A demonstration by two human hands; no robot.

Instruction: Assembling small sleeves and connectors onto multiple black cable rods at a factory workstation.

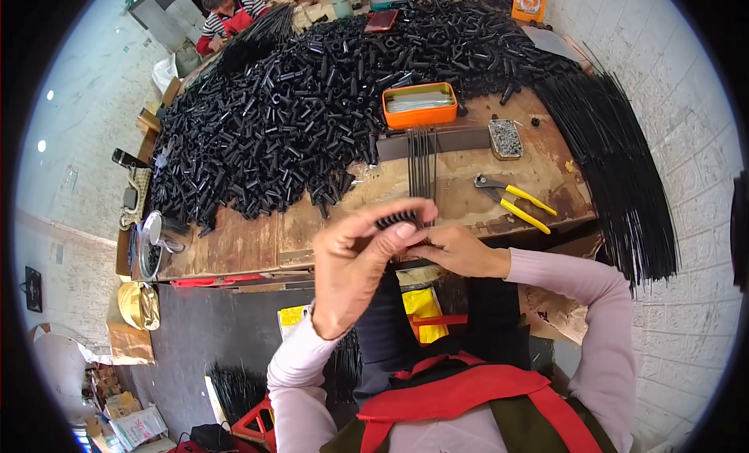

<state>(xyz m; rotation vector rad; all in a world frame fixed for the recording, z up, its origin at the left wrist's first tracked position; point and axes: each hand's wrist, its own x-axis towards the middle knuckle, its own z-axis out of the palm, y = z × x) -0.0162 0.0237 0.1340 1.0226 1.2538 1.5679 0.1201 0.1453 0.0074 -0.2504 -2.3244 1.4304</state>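
Note:
My left hand and my right hand meet in front of my chest, just before the near edge of the wooden workbench. Together they pinch a small black ribbed tube piece, the left thumb pressed over it. A few thin black rods lie on the bench straight beyond my hands. A huge heap of short black tubes covers the bench's left and far side.
An orange tray of thin metal pins, a small tin of screws and yellow-handled pliers sit on the bench. Long black rods fan over its right end. Another person works at the far end.

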